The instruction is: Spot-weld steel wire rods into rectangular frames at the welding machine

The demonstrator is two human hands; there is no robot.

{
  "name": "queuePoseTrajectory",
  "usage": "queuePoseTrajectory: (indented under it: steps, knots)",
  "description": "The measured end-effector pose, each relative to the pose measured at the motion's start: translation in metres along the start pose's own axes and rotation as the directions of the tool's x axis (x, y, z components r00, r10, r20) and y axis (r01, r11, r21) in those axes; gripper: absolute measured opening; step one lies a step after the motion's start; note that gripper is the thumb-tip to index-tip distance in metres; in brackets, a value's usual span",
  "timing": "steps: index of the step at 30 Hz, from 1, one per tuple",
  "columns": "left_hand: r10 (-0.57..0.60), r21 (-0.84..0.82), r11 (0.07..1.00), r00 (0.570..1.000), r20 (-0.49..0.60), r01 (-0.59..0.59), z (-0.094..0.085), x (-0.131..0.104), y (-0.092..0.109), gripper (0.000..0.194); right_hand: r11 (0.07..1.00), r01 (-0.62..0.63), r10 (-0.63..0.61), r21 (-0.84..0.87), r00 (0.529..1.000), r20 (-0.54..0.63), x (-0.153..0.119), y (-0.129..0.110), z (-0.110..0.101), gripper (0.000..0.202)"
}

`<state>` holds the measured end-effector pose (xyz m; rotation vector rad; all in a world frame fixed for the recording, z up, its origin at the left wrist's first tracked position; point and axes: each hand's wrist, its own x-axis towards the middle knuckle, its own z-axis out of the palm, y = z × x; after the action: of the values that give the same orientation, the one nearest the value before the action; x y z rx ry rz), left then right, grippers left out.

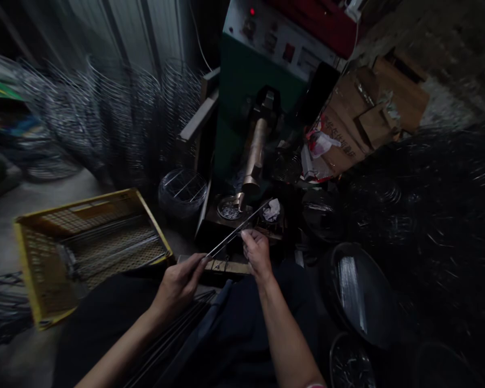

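A thin metal rod (230, 236) runs slantwise in front of a machine with a brass-coloured arm (255, 153). My left hand (182, 280) pinches the rod's lower left end. Close to its middle is my right hand (256, 250), fingers curled in; what they hold, if anything, is too small to make out. Beyond the rod, a small round dish (229, 208) of metal bits sits under the arm's tip. A crumpled white cloth or paper (271, 210) lies by the rod's far end. More thin rods (173, 334) rest across my lap.
On the left stands a yellow crate (24, 269) with metal rods inside; stacked wire baskets (121, 108) are behind it. A black basin (372, 302) with a bundle of short rods is at the right. Cardboard boxes (343, 129) lie beyond, beside dark piled wire (436, 205).
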<state>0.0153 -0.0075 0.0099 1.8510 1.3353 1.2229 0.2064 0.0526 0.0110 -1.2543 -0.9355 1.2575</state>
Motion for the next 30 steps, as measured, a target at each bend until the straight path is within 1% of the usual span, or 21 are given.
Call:
queuePoseTrajectory:
  steps: [3,12,15,20,30]
  knots:
    - [0.016,0.011,1.0,1.0,-0.008,-0.016,-0.001,0.002,-0.001,0.028,0.997,-0.01,0.008,0.073,0.999,0.037,0.003,-0.005,0.002,0.039]
    - [0.011,0.051,0.999,0.999,-0.035,-0.01,-0.002,0.014,-0.001,0.031,0.991,0.003,-0.01,0.137,0.999,0.052,0.013,-0.011,0.009,0.044]
    - [0.022,0.064,0.998,0.998,-0.055,-0.019,0.0,0.017,-0.002,0.033,0.988,0.01,-0.017,0.151,0.999,0.047,0.016,-0.012,0.01,0.045]
    - [0.059,0.059,0.997,0.997,-0.046,-0.056,0.0,0.019,-0.004,0.032,0.988,0.009,-0.018,0.156,0.998,0.059,0.019,-0.016,0.011,0.046]
    - [0.078,0.03,0.997,0.996,-0.046,-0.076,-0.003,0.021,0.0,0.029,0.989,0.022,-0.031,0.146,0.998,0.061,0.021,-0.017,0.01,0.043]
